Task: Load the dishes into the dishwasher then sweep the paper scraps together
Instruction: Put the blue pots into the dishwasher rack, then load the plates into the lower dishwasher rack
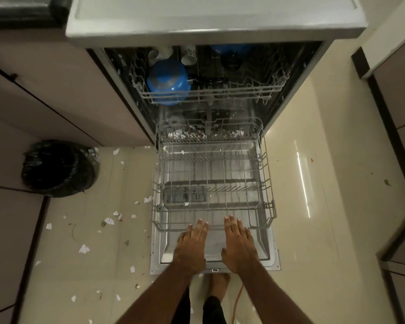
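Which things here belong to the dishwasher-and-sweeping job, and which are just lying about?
Job: lower rack, pulled out; upper rack holding blue pot and cup; paper scraps on the floor; left hand and right hand, open at the rack's front.
Lying about: bin with black liner; orange cord.

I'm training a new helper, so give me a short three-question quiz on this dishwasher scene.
1. True or false: the left hand holds a cup.
2. The blue pot sits in: A, the upper rack; B, the lower rack; C, the floor.
3. Fill in: the bin stands to the dishwasher's ____.
Key: 1 false; 2 A; 3 left.
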